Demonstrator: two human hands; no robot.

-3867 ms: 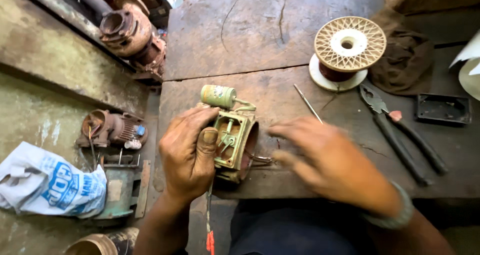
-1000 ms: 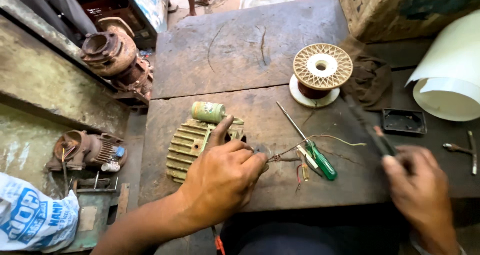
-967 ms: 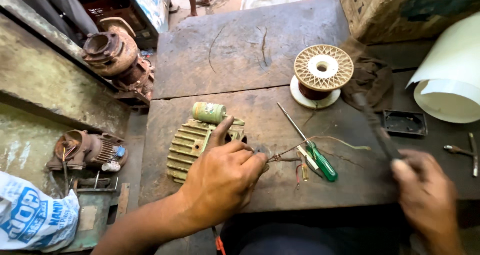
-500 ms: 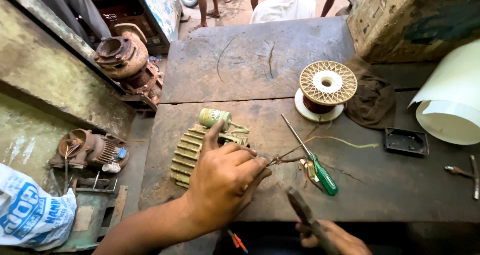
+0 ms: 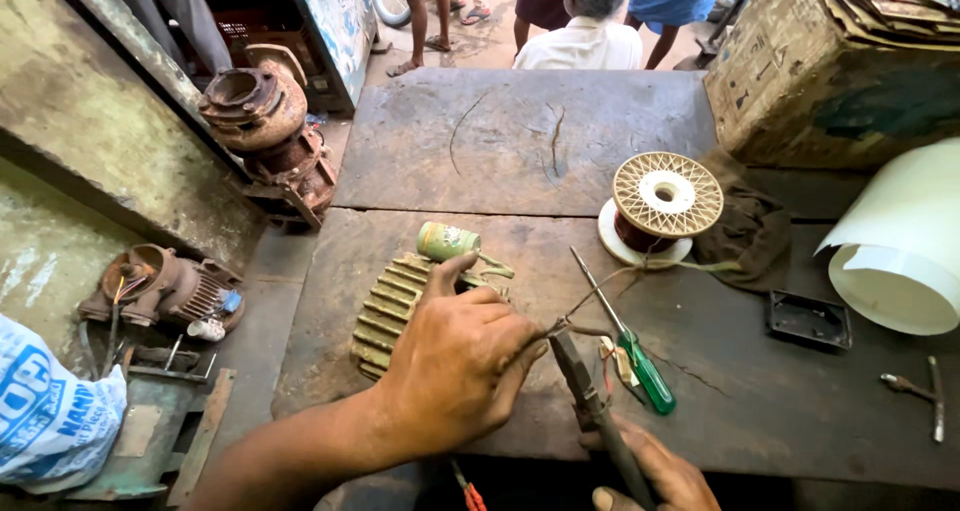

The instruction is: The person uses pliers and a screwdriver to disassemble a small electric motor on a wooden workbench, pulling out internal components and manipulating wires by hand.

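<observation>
A worn wooden workbench (image 5: 520, 141) fills most of the view, and a battered cardboard box (image 5: 830, 61) is seen on it at two o'clock. A roll of white sheet (image 5: 900, 241) is laid at three o'clock, just past a dark rag (image 5: 750, 231) and a small black tray (image 5: 808, 319). Off the bench, rusty motor parts (image 5: 265, 121) are stacked at ten o'clock, a further motor (image 5: 160, 289) is set at nine o'clock, and a blue and white bag (image 5: 50, 411) is seen at eight o'clock. Near the centre, a ribbed metal motor housing (image 5: 385, 311) is pressed down by the left hand (image 5: 455, 366), whose fingers are curled over it while thin wires (image 5: 590, 296) are pinched between thumb and fingertips. A small green can (image 5: 447, 241) is stood touching the housing at its twelve o'clock side. A spool of copper wire (image 5: 665, 196) is placed at one o'clock from the hand, and the wires are led toward it. A green-handled screwdriver (image 5: 640, 366) is laid on the bench just right of the hand. At six o'clock, pliers (image 5: 585, 391) are gripped in the closed right hand (image 5: 650, 471), only partly in view, and their tip is brought up to the pinched wires. A small metal tool (image 5: 925, 396) is left near the bench edge at four o'clock.
</observation>
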